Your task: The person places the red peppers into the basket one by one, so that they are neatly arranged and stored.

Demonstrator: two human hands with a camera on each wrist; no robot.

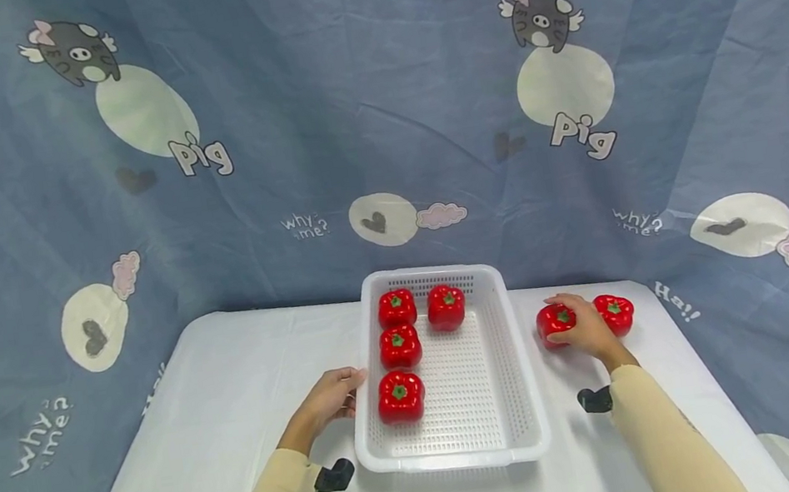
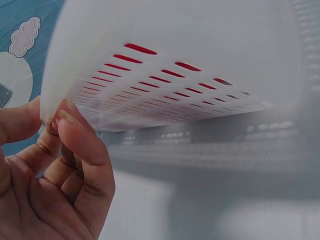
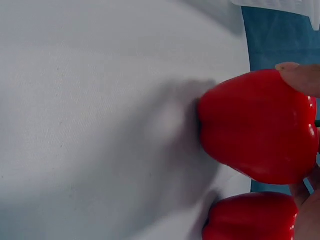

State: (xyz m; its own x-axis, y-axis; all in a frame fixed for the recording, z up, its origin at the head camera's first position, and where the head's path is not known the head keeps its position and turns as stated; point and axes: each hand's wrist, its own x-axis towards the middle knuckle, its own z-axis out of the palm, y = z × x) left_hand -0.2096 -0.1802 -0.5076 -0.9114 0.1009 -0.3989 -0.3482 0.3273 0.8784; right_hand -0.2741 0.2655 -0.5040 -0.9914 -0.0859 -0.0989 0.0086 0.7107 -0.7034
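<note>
The left hand (image 1: pixel 331 398) was found pinching the left rim of the basket (image 1: pixel 455 462), thumb and fingers on opposite faces. The right hand (image 1: pixel 587 326) held a red pepper (image 1: pixel 551 326), thumb and fingers around it, to the right of the basket; whether its base touched the table (image 1: pixel 235 403) could not be determined. A second pepper (image 1: pixel 618 314) stood just right of the held one, partly hidden by the right hand. The basket contained four peppers (image 1: pixel 401 397): three in a row along the left wall, one beside the farthest of these. Red showed through the wall's slots. A blue curtain (image 1: pixel 370 73), printed with pigs, hung behind the table
</note>
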